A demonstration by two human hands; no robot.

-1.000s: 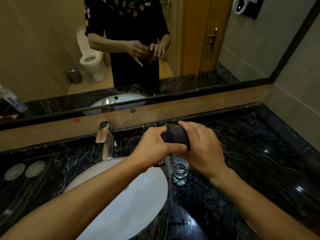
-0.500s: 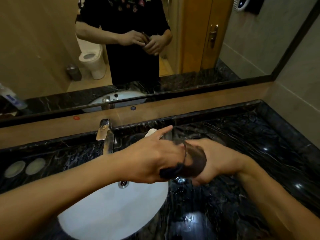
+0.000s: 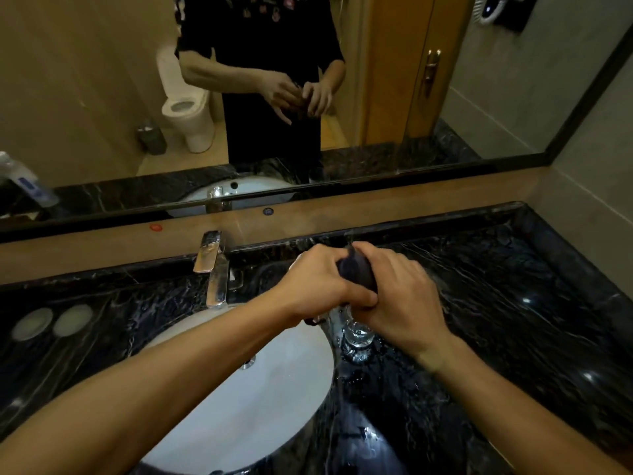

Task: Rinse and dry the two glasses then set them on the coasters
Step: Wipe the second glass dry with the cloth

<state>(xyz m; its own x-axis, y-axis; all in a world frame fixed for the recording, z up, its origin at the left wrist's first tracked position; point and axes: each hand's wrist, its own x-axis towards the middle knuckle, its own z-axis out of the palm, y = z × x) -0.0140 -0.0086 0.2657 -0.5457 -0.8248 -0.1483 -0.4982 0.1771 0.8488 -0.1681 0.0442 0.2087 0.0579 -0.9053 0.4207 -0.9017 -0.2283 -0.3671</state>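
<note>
Nearest the viewer: white oval sink [image 3: 260, 423] set in wet black marble table [image 3: 496, 337]. Beyond it: clear glass [image 3: 358, 334] upright on table, just right of basin; above it, left hand [image 3: 315, 286] and right hand [image 3: 400, 296], fingers curled round dark cloth [image 3: 358, 274]. Left rear: two round coasters [image 3: 51, 323]. Behind: chrome faucet [image 3: 214, 269], mirror [image 3: 102, 97].

glossy black marble counter [image 3: 496, 303] (wet), chrome tap [image 3: 215, 272], clear glass [image 3: 358, 334].

No readable text, label or number anywhere.
</note>
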